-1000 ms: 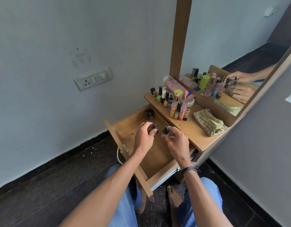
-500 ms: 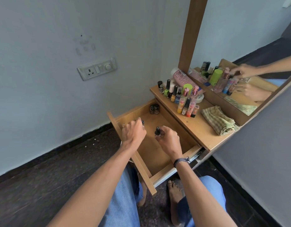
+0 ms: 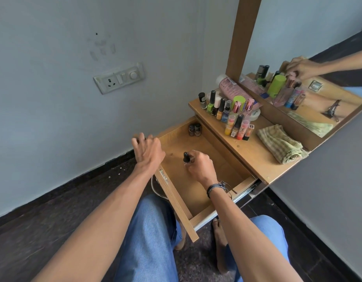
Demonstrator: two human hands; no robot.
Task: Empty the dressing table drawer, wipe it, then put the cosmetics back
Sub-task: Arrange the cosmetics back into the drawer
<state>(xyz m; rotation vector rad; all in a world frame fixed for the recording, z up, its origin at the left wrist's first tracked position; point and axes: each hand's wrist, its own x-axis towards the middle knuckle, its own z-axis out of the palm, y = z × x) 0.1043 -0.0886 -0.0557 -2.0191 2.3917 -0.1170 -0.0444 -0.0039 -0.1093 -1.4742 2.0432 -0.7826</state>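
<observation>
Left hand [image 3: 148,150] shifted to the open drawer [image 3: 212,165] corner at 10 o'clock, fingers curled, contents hidden, black-capped bottle [image 3: 186,157] gripped by right hand [image 3: 199,166], lowered.

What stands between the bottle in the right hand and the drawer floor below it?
Nothing visible. The right hand holds the dark-capped bottle over bare drawer floor; the two small jars stand apart in the far corner.

Both forearms are extended forward from the lower edge of the view toward 12 o'clock. The left hand [image 3: 148,150] is held knuckles up, its fingers curled downward at the 11 o'clock side. The right hand [image 3: 200,166], at 1 o'clock from it, is closed around a small dark-capped bottle [image 3: 185,157]. A dark band is worn on the right wrist.
</observation>
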